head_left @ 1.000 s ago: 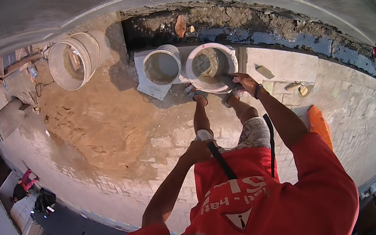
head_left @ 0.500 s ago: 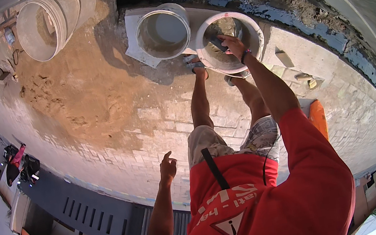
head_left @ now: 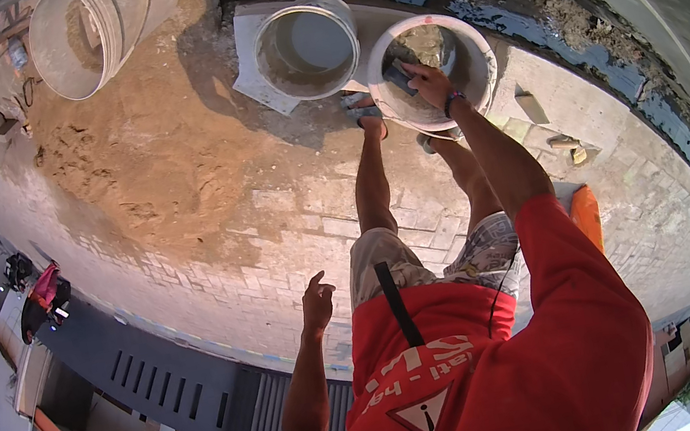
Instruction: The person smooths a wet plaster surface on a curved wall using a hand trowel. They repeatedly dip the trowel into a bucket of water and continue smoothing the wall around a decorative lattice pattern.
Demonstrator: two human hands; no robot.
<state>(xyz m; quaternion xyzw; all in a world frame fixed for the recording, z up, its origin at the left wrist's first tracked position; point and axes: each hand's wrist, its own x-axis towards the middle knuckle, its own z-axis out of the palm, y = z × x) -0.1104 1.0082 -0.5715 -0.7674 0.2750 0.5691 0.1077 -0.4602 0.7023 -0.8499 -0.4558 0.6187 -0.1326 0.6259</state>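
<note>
Inside the pale tub (head_left: 487, 61), a dark tool (head_left: 397, 77) is gripped by the right hand (head_left: 432, 86). Well apart from the tub, the left hand (head_left: 317, 304) is held with grip slack, fingers parted. A bucket (head_left: 273, 57) is set beside the tub.

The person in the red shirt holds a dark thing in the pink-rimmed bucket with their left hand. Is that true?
Wrong hand: the head view shows the right hand holding the dark thing in the pink-rimmed bucket. The left hand is empty.
</note>
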